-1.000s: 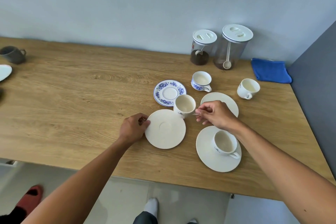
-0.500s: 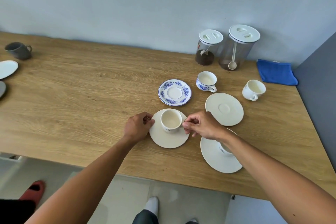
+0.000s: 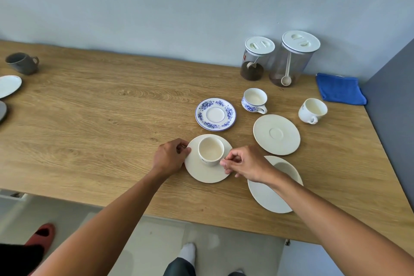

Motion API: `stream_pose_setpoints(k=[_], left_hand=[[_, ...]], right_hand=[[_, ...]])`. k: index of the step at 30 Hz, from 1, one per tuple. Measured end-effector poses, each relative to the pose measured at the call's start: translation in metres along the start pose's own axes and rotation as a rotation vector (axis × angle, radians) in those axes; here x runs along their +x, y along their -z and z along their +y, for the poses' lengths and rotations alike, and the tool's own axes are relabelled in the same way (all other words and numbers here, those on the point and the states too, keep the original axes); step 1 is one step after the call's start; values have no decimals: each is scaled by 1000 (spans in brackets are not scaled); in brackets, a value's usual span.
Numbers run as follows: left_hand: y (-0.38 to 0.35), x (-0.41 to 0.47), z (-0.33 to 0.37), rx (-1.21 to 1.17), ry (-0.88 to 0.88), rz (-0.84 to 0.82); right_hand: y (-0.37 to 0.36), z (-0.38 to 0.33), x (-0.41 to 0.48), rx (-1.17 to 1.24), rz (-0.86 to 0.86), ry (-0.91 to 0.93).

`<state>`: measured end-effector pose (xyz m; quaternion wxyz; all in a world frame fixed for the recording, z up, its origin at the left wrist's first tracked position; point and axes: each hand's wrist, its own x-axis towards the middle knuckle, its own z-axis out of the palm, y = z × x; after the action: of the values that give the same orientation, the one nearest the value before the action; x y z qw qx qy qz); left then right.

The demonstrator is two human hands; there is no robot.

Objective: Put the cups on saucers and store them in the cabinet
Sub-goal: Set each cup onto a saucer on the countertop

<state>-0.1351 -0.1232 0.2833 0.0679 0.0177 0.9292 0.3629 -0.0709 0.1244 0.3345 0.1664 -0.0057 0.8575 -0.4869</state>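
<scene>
Cup (image 3: pixel 210 151) seated mid-saucer (image 3: pixel 208 173) on counter (image 3: pixel 94 119). Left hand (image 3: pixel 171 156) pinching saucer rim, steadying. Right hand (image 3: pixel 245 163) curled at the handle, hidden underneath — gripping or just released, cannot tell.

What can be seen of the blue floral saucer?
The blue floral saucer is round, glossy, ceramic-looking, white with a band of blue flowers and a plain centre well. It lies flat and empty on the wooden table, behind the cream saucer being held. Nothing touches it; the matching blue floral cup stands apart, to its right.
</scene>
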Motion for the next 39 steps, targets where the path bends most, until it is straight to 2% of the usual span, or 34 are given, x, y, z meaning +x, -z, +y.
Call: stream_pose_setpoints(k=[11, 13, 16, 21, 26, 32, 39], left_hand=[[7, 14, -4, -27, -29, -67], [11, 26, -2, -22, -32, -34], [14, 50, 7, -47, 2, -4], [10, 92, 30, -98, 21, -12], [-1, 119, 42, -104, 14, -17], [-9, 130, 38, -76, 27, -16], [-10, 133, 33, -160, 88, -53]], right_hand=[[16, -2, 2, -26, -13, -19], [34, -2, 9, 12, 57, -38], [67, 1, 28, 86, 250, -66], [108, 19, 67, -65, 582, -112], [120, 36, 94, -151, 593, -230], [115, 50, 104, -151, 595, -241], [121, 49, 108, 428, 507, -330]])
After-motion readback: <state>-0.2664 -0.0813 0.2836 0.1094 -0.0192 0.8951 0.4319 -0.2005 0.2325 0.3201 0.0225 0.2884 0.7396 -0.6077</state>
